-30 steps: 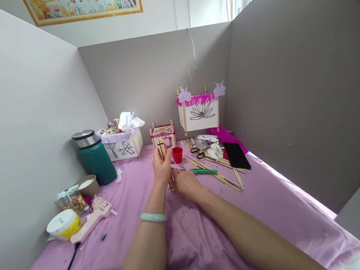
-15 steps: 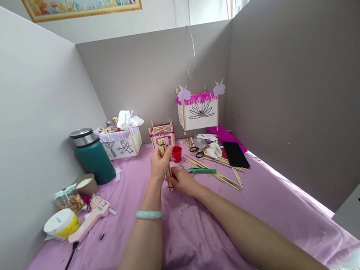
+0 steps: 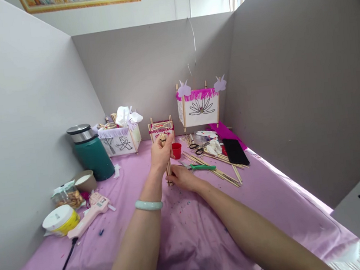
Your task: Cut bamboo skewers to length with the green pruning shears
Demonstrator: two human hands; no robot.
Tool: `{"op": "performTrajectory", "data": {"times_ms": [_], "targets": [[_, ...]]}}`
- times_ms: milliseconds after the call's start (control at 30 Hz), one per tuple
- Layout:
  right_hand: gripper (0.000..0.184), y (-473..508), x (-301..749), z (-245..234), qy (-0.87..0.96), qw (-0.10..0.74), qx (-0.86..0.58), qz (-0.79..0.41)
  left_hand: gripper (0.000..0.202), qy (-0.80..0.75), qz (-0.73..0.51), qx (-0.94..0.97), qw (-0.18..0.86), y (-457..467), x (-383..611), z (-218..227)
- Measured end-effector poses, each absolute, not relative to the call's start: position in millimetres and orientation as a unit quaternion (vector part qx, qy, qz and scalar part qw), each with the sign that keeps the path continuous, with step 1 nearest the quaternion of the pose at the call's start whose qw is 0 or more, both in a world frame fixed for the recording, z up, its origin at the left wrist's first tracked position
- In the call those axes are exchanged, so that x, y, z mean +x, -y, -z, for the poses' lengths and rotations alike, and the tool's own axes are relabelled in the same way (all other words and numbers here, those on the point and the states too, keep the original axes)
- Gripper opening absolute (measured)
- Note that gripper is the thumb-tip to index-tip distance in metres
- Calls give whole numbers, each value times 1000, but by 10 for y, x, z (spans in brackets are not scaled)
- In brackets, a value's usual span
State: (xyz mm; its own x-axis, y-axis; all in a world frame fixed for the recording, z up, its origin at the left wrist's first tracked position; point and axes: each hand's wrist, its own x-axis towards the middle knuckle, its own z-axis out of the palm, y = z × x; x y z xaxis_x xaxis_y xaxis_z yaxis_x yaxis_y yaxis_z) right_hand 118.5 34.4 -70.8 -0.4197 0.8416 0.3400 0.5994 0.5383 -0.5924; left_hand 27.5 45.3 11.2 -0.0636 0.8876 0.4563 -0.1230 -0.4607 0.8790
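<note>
My left hand (image 3: 160,156) is closed around a small bundle of wooden sticks (image 3: 168,171) that stands upright on the pink cloth (image 3: 192,238). My right hand (image 3: 180,179) is curled round the lower end of the same bundle, close to the cloth. A pale green bangle sits on my left wrist. Just behind the bundle are a red cup (image 3: 177,150) and a small stick-framed paper lantern (image 3: 161,130).
Loose sticks (image 3: 219,170), green-handled pliers (image 3: 200,166), scissors (image 3: 196,148) and a black phone (image 3: 235,151) lie to the right. A green kettle (image 3: 92,152), a pink glue gun (image 3: 89,211), jars and a tub stand left. Two paper lanterns (image 3: 200,106) sit at the back; grey partitions enclose the table.
Both hands have kept hold of the stick bundle. My left hand has slid up to its top, and the camera has tipped slightly downward.
</note>
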Motion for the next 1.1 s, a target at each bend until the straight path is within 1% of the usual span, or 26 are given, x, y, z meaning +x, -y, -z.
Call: {"op": "performTrajectory", "data": {"times_ms": [100,267,433,533,633,800,933,1100], "targets": [[9,-361,1175,727,825,291,-439,-206,40,-351,-637,554,406,-462,263,-74],[10,-373,1175,779,820,306,-437,-210,31,-305,-620,595,411,-474,210,-29],[19,-356,1144,816,808,335,-436,-212,31,-275,-630,581,436,-480,219,13],[16,-349,1123,809,798,344,-445,-217,30,-276,-635,574,437,-473,231,21],[12,-358,1123,798,798,332,-445,-234,29,-280,-625,587,432,-453,201,2],[14,-374,1143,805,807,325,-439,-226,29,-248,-615,591,460,-433,152,-4],[18,-373,1141,817,810,330,-434,-215,26,-249,-623,598,439,-450,167,41],[20,-365,1133,831,812,322,-445,-196,29,-263,-631,586,435,-446,185,56]]}}
